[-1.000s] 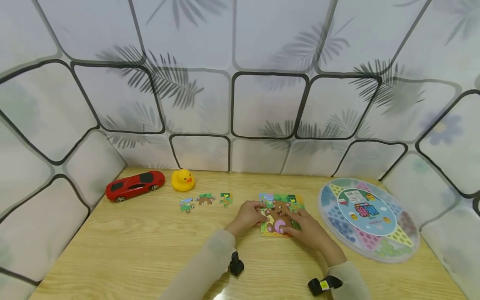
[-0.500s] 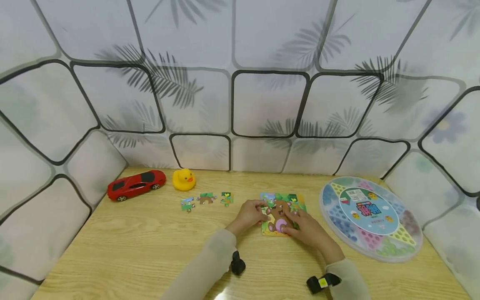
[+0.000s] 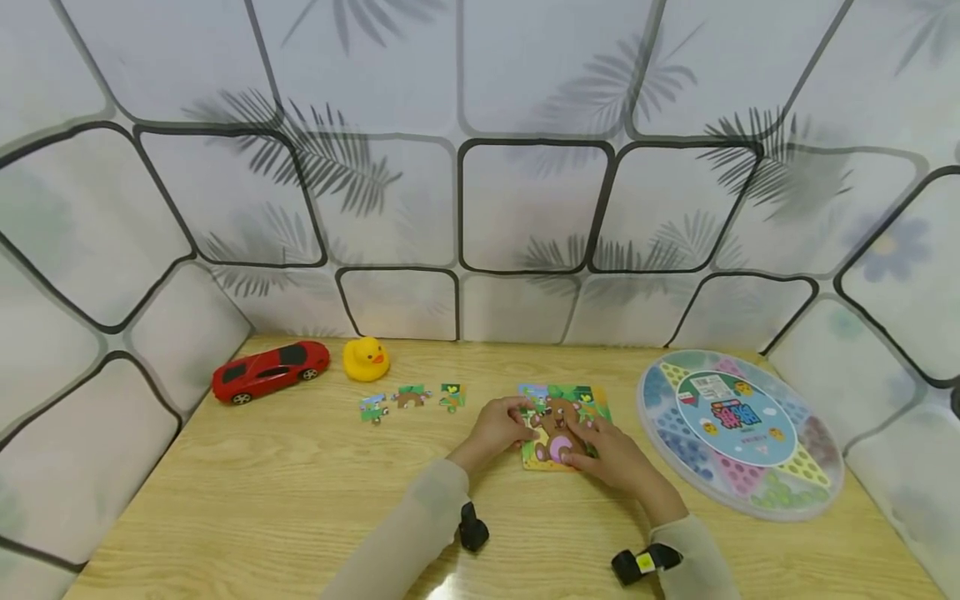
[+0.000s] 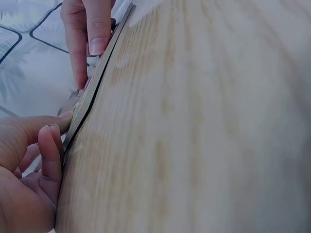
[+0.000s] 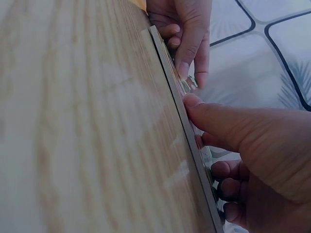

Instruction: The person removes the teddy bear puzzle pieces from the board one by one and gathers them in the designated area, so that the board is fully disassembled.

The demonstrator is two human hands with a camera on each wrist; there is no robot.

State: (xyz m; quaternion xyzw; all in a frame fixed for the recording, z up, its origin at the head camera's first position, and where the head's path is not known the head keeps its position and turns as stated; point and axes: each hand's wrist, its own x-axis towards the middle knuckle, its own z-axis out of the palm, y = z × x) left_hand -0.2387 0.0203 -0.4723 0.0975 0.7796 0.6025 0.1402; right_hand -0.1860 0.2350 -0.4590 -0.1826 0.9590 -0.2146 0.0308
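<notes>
A bear jigsaw puzzle [image 3: 557,446] in a flat, thin board lies on the table between both hands. My left hand [image 3: 497,432] is at its left edge, with thumb and index finger around a small puzzle piece [image 5: 188,86], mostly hidden by the fingers. From the right, my right hand [image 3: 618,454] grips the puzzle, thumb near the bear's belly and index finger higher up. In the right wrist view its other fingers curl close over the board's face. Three loose pieces lie further left: a blue-green one [image 3: 372,407], a brown one [image 3: 410,397] and a green one [image 3: 452,396].
A red toy car [image 3: 272,372] and a yellow rubber duck [image 3: 366,360] stand at the back left. On the right lies a round Chinese checkers set [image 3: 738,433] under a clear cover. Patterned fabric walls [image 3: 525,208] rise behind and beside the wooden table [image 3: 262,500].
Both hands stay at the puzzle in nearly the same pose. The whole view shifts slightly; the loose pieces, car and duck keep their places.
</notes>
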